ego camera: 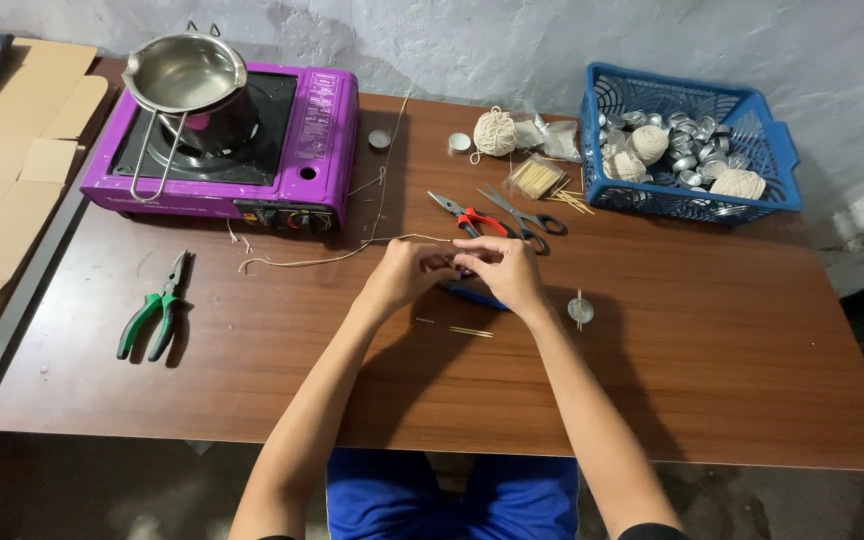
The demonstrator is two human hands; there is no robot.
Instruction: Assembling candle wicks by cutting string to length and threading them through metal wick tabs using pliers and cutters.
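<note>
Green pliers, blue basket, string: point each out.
green pliers (155, 312), head view, on the handles.
blue basket (764, 150), head view, on its right rim.
string (302, 261), head view, on the length lying on the table left of the hands.

Both hands, left hand (404, 275) touching right hand (504, 272), meet over the desk (732, 360); pliers (157, 310) lie far left, stove (242, 140) behind-left, basket (687, 140) behind-right, scissors (522, 215) just behind.

Both forearms reach forward and converge at the middle. The left hand (404, 272) and right hand (504, 270) meet fingertip to fingertip, fingers curled inward in a pinch, knuckles up, wrists slightly bent.
</note>
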